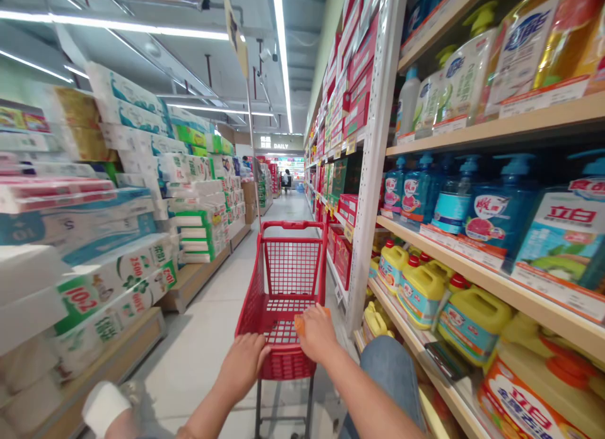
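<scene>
A red plastic shopping cart (278, 361) stands directly in front of me, its mesh basket pointing down the aisle. My left hand (244, 357) is closed over the near left part of the cart's rim. Further right, my right hand (316, 332) grips the near right part, slightly higher. Something orange (299, 325) peeks out around the right hand's fingers; I cannot tell whether it is held or belongs to the cart. Through the mesh, the visible part of the basket shows no goods.
Stacked tissue packs (113, 288) line low platforms at the left. Close on the right, a shelf (425, 234) carries blue pump bottles (491, 203) and yellow detergent jugs (472, 319). A denim-covered knee (390, 370) is beside it. A person (286, 179) is far down the aisle (283, 206).
</scene>
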Demonstrator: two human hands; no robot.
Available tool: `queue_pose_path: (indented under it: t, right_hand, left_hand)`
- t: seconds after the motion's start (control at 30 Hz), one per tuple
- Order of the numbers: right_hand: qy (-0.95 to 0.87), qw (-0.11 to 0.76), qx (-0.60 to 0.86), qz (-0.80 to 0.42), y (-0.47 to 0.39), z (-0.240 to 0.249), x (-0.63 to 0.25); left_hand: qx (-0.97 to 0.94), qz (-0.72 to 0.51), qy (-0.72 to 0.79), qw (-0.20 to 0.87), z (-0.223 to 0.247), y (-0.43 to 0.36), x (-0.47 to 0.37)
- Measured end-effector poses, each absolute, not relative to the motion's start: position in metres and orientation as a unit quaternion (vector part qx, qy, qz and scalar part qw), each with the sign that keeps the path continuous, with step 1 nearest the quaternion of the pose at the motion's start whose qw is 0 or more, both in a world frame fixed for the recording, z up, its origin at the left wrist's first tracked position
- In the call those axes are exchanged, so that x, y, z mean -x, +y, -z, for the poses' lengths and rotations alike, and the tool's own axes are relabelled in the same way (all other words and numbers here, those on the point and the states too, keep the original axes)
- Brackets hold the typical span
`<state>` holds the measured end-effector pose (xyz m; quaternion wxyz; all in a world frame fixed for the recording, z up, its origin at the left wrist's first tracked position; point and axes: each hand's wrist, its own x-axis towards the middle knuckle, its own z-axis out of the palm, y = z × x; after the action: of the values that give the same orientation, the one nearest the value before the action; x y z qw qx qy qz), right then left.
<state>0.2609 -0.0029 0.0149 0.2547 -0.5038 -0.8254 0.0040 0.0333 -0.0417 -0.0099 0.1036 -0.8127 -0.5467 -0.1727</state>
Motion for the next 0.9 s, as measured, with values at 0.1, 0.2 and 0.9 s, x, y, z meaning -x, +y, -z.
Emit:
queue_pose_path:
  t: [0.1,0.2,0.9]
  right_hand:
    - [-0.847,0.249,0.47,-0.007,-0.017,-0.007,-0.263]
    - [-0.843,0.26,0.471,-0.009,-0.02,-0.006,-0.282]
    - [-0.783,0.336,0.523,-0.024,-0.002,0.01,-0.299]
  left_hand:
    - [0.827,0.154,-0.532,0.095,0.009,-0.044,-0.043]
    - [0.86,0.144,-0.483,0.082,0.005,-0.045,-0.041]
    - [0.889,0.148,-0.422,0.095,0.001,-0.036,-0.078]
